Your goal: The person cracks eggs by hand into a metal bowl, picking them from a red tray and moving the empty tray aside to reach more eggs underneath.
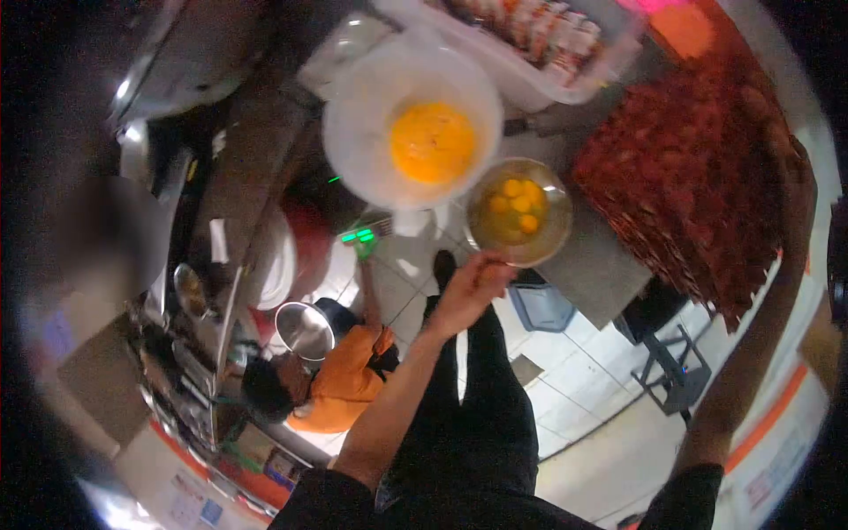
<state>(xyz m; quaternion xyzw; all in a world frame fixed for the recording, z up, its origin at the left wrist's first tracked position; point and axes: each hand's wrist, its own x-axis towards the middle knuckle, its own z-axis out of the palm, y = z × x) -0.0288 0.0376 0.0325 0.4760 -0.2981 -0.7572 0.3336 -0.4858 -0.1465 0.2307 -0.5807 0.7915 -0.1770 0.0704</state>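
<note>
My left hand (pixel 479 281) is closed at the near rim of a metal bowl (pixel 562 231), thumb and fingers pinching its edge. Several raw egg yolks (pixel 521 205) lie in clear egg white inside it. Just beyond, touching or overlapping the metal bowl in this view, is a large whitish plastic bowl (pixel 358 146) with an orange-yellow egg pool (pixel 433 143). On the right my arm reaches up along a dark red, bumpy stack (pixel 685 172) with layered edges, like egg trays. My right hand (pixel 779 132) is at its far side, dim and blurred, fingers indistinct.
A clear tub (pixel 579 88) with reddish-white pieces stands behind the bowls. At lower left, a person in an orange top (pixel 340 384) crouches near a steel pot (pixel 306 332). A black stool (pixel 676 371) and grey-blue bin (pixel 541 307) stand on the tiled floor (pixel 565 380).
</note>
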